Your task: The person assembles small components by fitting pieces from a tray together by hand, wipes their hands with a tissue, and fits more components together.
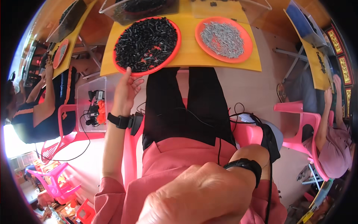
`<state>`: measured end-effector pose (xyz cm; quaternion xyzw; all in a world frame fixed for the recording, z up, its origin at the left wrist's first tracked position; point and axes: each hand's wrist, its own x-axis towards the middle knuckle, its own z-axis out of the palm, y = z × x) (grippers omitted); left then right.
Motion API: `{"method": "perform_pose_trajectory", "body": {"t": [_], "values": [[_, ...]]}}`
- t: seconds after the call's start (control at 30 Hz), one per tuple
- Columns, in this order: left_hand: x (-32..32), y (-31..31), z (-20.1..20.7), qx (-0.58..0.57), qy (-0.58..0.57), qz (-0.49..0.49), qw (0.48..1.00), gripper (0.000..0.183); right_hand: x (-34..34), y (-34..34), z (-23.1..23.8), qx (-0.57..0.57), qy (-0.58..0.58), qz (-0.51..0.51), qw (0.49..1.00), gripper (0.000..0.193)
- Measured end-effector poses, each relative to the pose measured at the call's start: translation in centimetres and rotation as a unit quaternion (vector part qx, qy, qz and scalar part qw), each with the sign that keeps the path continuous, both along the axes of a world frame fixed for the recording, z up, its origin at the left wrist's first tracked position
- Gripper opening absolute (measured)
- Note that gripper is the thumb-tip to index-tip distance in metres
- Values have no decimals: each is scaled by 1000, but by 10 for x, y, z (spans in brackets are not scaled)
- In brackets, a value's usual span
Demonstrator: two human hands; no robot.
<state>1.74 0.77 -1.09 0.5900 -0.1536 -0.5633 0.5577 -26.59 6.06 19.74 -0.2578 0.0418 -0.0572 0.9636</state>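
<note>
My left hand [128,89] reaches up to the near rim of a red round tray [178,41]. One fingertip overlaps that rim, and the other fingers are apart and loosely bent with nothing seen in them. Small black tube-like parts [143,43] heap the tray, with bits of red bottom showing through. To its right on the table, an orange-red round tray [248,46] carries many small grey metal pieces [223,39]. My right hand [197,192] is raised close to the camera, large in view over my lap. The back of it shows; its fingers are hidden.
The yellow table [188,56] has clear bins [140,9] at its far side. A clear box [91,106] with cables and devices stands left of me. People sit at tables on both sides, on pink chairs [298,127]. Black cables hang by my right side.
</note>
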Motion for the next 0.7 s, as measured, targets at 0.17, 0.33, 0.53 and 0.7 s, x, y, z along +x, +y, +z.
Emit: {"method": "perform_pose_trajectory", "body": {"t": [0.17, 0.33, 0.53, 0.7], "values": [[-10, -10, -2, 0, 7, 1, 1000, 34, 7, 3, -43, -122, -159, -63, 978, 26], [-1, -2, -2, -5, 7, 7, 1000, 34, 6, 12, -66, -174, -240, -129, 946, 39], [-11, -8, 5, 13, -16, 0, 1000, 36, 2, 27, -39, 69, -231, -142, 960, 28], [-11, -8, 6, 20, -23, -39, 999, 42, 8, 20, -63, 78, -371, -207, 902, 34]]}}
